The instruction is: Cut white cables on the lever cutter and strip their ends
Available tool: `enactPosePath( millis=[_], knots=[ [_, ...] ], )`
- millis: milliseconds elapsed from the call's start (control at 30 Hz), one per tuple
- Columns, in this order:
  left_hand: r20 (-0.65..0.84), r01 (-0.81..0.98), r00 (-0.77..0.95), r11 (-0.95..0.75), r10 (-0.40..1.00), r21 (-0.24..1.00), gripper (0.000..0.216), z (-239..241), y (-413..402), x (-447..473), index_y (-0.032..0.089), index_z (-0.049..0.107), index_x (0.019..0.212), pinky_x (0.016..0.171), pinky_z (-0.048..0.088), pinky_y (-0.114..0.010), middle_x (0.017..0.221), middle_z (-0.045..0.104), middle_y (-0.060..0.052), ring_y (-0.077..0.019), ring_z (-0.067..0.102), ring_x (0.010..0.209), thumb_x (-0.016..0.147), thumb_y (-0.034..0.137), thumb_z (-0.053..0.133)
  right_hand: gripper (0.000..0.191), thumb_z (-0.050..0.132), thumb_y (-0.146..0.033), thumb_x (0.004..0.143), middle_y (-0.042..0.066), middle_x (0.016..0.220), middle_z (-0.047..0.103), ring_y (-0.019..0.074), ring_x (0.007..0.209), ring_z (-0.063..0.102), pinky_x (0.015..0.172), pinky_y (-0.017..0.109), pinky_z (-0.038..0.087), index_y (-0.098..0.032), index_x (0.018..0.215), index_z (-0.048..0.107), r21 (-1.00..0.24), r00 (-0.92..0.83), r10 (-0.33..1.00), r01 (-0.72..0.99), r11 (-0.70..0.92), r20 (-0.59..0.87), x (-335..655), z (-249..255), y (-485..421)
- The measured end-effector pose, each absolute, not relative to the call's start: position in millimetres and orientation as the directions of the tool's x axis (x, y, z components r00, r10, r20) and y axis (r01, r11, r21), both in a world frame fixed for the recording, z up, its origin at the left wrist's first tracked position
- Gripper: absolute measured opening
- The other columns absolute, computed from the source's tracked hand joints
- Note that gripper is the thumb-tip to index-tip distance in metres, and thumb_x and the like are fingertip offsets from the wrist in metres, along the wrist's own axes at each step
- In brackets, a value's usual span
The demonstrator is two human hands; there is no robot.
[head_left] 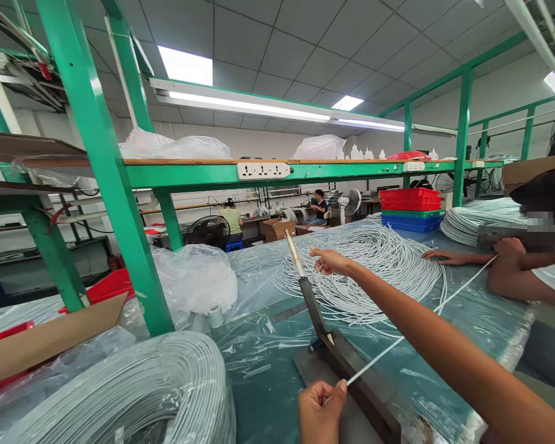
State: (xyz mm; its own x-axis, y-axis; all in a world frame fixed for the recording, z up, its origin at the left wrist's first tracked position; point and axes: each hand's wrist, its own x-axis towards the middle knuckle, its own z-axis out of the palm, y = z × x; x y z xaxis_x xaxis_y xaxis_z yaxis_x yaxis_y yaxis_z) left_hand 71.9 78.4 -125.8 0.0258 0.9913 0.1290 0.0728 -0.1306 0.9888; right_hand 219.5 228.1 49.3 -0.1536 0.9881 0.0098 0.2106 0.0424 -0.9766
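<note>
Writing is unreadable; left hand (321,410) pinches white cable (388,351) at cutter (346,370).

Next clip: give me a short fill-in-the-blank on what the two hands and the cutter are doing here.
The left hand pinches a thin ____ cable.
The right hand grips the raised handle of the metal lever cutter, whose blade stands ____.
Stacked plastic crates at the far end show red on top, ____ at the bottom.

Missing: white; open; blue

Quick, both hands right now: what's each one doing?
Left hand: closed, pinching the white cable.
Right hand: closed loosely on the cutter lever handle.
</note>
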Motion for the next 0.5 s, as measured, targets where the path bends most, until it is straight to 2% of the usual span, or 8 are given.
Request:
enactPosePath(
  millis=[167, 400, 500],
  knots=[
    [0.078, 0.051, 0.001, -0.078, 0.997, 0.996, 0.058, -137, 90, 72, 0.021, 0.032, 0.038, 0.046, 0.015, -0.023, 0.04, 0.024, 0.006, -0.0073, 0.02, 0.044, 0.044, 0.072, 0.058, 0.035, 0.038, -0.044, 0.088, -0.004, 0.061, 0.045, 0.0036, 0.039, 0.034, 0.035, 0.016, 0.031, -0.012, 0.09, 0.051, -0.979, -0.279, 0.951, 0.186, -0.086, -0.137, 208, 44, 282],
    [0.047, 0.07, 0.014, -0.048, 0.999, 0.996, 0.055, -130, 90, 68, 0.019, 0.04, 0.035, 0.045, 0.021, -0.023, 0.038, 0.028, 0.005, -0.0076, 0.024, 0.042, 0.044, 0.069, 0.061, 0.04, 0.036, -0.048, 0.087, -0.007, 0.051, 0.037, 0.002, 0.033, 0.023, 0.031, 0.015, 0.023, -0.012, 0.08, 0.051, -0.973, -0.369, 0.904, 0.157, -0.168, -0.216, 192, 57, 289],
    [0.029, 0.055, 0.025, -0.03, 0.999, 0.998, 0.053, -126, 88, 65, 0.017, 0.045, 0.036, 0.045, 0.024, -0.023, 0.038, 0.033, 0.005, -0.0077, 0.026, 0.042, 0.044, 0.067, 0.062, 0.051, 0.025, -0.055, 0.087, -0.007, 0.047, 0.037, 0.002, 0.03, 0.023, 0.03, 0.014, 0.022, -0.012, 0.081, 0.051, -0.98, -0.376, 0.907, 0.118, -0.158, -0.191, 199, 67, 272]
  ],
)
